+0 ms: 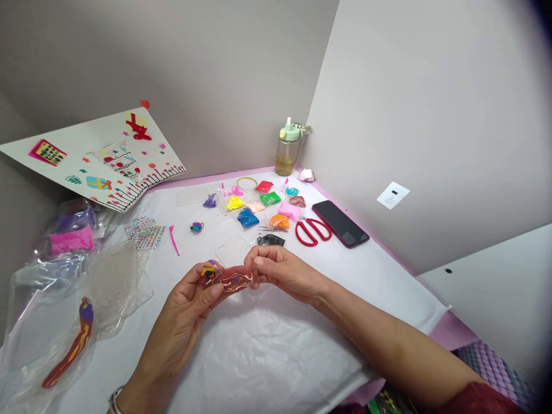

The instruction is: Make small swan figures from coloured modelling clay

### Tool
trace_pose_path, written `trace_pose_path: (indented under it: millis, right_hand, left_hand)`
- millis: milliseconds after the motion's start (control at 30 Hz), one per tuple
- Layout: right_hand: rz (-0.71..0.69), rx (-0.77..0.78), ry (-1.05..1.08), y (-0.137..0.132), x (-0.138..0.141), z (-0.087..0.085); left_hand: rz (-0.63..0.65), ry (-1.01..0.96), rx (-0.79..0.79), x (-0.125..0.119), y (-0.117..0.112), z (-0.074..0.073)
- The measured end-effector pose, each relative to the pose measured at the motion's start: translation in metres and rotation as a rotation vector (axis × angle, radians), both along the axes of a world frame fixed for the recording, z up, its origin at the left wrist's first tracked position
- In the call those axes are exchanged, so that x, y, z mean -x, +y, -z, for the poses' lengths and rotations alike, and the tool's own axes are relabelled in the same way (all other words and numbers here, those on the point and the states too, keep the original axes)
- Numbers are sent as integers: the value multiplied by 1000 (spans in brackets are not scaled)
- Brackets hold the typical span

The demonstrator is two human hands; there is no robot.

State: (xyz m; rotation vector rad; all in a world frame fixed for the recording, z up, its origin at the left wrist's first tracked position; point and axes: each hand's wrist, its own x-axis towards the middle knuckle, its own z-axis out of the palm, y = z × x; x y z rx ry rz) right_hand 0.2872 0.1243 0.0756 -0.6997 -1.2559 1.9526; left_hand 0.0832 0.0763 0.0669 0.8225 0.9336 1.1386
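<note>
My left hand [194,305] is closed on a reddish-brown clay figure [236,280] with white edging and a purple-and-yellow middle. A rounded multicoloured lump [211,269] sits at the figure's left end, close to my left fingertips. The fingers of my right hand [280,269] pinch the figure's right end. Both hands hold it raised over the white-covered table [267,356]. Beyond my hands, a small blue-and-purple clay ball [196,227] and a pink modelling tool [173,240] lie on the table.
Several bagged clay colours, such as a blue packet [248,218], lie behind my hands. Red-handled scissors [313,231] and a phone [340,223] are at right, a bottle [287,148] at the back. Left are plastic sheets [114,287], a striped clay piece [73,345] and a decorated board [81,141].
</note>
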Motion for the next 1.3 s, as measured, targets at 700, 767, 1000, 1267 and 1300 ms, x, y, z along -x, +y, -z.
trace_pose_path:
  millis: [700, 767, 1000, 1267, 1300]
  right_hand:
    - [144, -241, -107, -6, 4, -8]
    - [143, -236, -101, -6, 4, -8]
    - [87, -118, -13, -3, 2, -1]
    - [7, 58, 24, -2, 4, 4]
    - [3, 52, 22, -2, 5, 4]
  left_hand:
    - [-79, -9, 48, -2, 2, 1]
    - [-77, 1, 41, -3, 2, 1]
    - [-54, 11, 17, -4, 1, 0]
    - [2, 1, 28, -4, -1, -3]
    - [-1, -3, 32, -4, -1, -2]
